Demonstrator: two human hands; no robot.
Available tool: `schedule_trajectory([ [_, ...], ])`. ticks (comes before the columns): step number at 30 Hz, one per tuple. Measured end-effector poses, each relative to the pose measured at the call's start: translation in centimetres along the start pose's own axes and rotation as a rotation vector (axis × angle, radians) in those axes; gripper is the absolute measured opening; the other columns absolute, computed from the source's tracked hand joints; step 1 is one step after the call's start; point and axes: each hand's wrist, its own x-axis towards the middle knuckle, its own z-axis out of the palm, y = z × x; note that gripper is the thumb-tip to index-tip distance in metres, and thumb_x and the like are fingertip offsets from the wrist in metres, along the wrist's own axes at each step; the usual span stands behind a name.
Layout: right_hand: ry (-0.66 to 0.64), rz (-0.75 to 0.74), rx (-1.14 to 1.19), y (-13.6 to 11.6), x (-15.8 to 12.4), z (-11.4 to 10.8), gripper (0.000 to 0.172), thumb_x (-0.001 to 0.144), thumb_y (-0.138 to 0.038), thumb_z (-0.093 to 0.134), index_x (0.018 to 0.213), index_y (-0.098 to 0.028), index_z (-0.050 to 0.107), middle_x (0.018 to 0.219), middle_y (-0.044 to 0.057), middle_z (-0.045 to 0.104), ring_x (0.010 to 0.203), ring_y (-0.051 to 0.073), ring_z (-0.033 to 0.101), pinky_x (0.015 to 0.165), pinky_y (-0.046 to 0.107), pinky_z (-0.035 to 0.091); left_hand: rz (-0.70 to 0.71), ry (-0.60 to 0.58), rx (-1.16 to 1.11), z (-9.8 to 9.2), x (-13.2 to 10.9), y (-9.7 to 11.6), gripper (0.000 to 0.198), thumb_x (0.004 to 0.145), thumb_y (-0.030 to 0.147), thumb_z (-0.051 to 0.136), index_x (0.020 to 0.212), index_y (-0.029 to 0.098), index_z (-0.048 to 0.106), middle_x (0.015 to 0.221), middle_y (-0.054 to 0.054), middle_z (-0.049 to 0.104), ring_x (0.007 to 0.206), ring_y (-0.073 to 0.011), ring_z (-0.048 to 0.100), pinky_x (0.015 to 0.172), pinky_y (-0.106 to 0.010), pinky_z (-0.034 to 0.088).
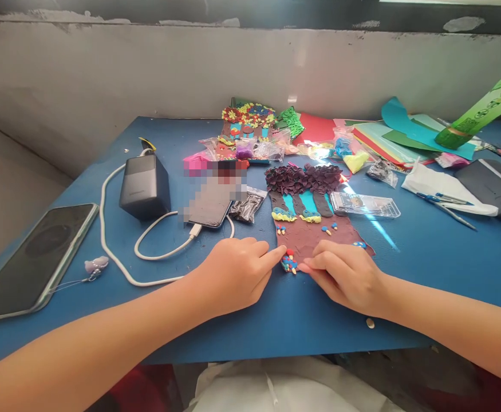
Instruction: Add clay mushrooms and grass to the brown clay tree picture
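Note:
A clay relief picture (306, 240) lies flat on the table, with dark ruffled treetops, brown trunks on blue and a brown ground. At its lower left corner sits a cluster of small red, blue and cream clay mushrooms (290, 263). My left hand (237, 272) reaches that corner, its index finger stretched to the red piece and its other fingers curled under. Thumb and fingers of my right hand (347, 272) are pinched together at the lower edge, just right of the cluster. Whatever lies between the fingers of either hand is hidden.
On the left are a phone (35, 257), a black charger block (144, 186) and a white cable (103, 229). A second phone (211, 200) lies behind my left hand. Bagged clay (250, 206), a clear plastic box (364, 205), compasses (445, 206) and coloured paper (422, 123) surround the picture.

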Motion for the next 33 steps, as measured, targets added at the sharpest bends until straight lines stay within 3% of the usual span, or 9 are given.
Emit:
schedule_trajectory([
  [3,-0.036,0.024,0.042,0.1,-0.3,0.5,0.023,0.096,-0.013,0.046,0.075,-0.02,0.043,0.056,-0.005,0.042,0.048,0.01,0.037,0.046,0.024,0.025,-0.002,0.016,-0.002,0.2,0.0,0.0,0.036,0.09,0.012,0.038,0.111,0.015,0.067,0.064,-0.002,0.063,0.054,-0.0151,0.056,0.046,-0.028,0.034],
  [7,-0.073,0.104,0.141,0.3,-0.5,0.6,0.027,0.098,-0.016,0.045,0.073,-0.021,0.037,0.055,-0.007,0.039,0.045,0.008,0.031,0.046,0.023,0.023,0.0,-0.013,0.013,0.0,0.0,0.0,0.036,0.091,0.013,0.038,0.113,0.015,0.067,0.065,-0.002,0.063,0.055,-0.0149,0.056,0.047,-0.028,0.036],
  [16,-0.156,0.094,0.229,0.5,-0.6,0.4,0.027,0.097,-0.012,0.042,0.075,-0.023,0.033,0.056,-0.007,0.039,0.045,0.009,0.031,0.045,0.022,0.022,0.009,-0.006,0.001,-0.1,0.1,0.0,0.036,0.09,0.011,0.04,0.111,0.013,0.069,0.065,-0.001,0.063,0.054,-0.0162,0.057,0.046,-0.029,0.04],
  [20,-0.132,0.115,0.279,0.5,-0.6,0.4,0.026,0.097,-0.011,0.045,0.075,-0.022,0.034,0.057,-0.008,0.039,0.044,0.008,0.03,0.044,0.022,0.023,0.01,-0.002,0.0,-0.1,0.2,0.0,0.036,0.089,0.011,0.041,0.111,0.013,0.069,0.065,-0.001,0.063,0.054,-0.0164,0.057,0.045,-0.029,0.04],
  [23,-0.107,0.189,0.335,0.5,-0.6,0.3,0.021,0.096,-0.017,0.051,0.077,-0.02,0.043,0.059,-0.007,0.045,0.046,0.006,0.035,0.045,0.019,0.03,0.01,-0.005,0.003,-0.1,0.3,0.0,0.036,0.089,0.011,0.041,0.111,0.013,0.07,0.065,-0.001,0.063,0.054,-0.0161,0.057,0.046,-0.028,0.039],
  [26,-0.112,0.208,0.365,0.4,-0.6,0.2,0.01,0.093,-0.023,0.059,0.089,-0.016,0.055,0.072,0.0,0.059,0.06,0.008,0.051,0.056,0.018,0.044,0.011,-0.008,0.004,0.0,0.3,0.0,0.036,0.089,0.011,0.042,0.111,0.013,0.07,0.064,-0.001,0.062,0.054,-0.0163,0.057,0.046,-0.028,0.04],
  [30,-0.101,0.154,0.37,0.3,-0.5,-0.1,0.026,0.089,-0.028,0.064,0.108,-0.012,0.058,0.091,0.01,0.065,0.081,0.015,0.06,0.07,0.026,0.054,0.011,-0.008,0.008,-0.1,0.2,0.0,0.036,0.089,0.011,0.042,0.111,0.013,0.07,0.063,-0.001,0.062,0.052,-0.0165,0.056,0.045,-0.028,0.04],
  [33,-0.09,0.181,0.398,0.1,-0.3,-0.4,0.024,0.092,-0.024,0.059,0.113,-0.012,0.057,0.093,0.011,0.066,0.083,0.016,0.061,0.071,0.028,0.055,-0.009,-0.012,-0.005,-0.2,0.2,0.0,0.036,0.089,0.011,0.042,0.112,0.014,0.069,0.064,-0.001,0.062,0.053,-0.0169,0.056,0.045,-0.029,0.04],
])
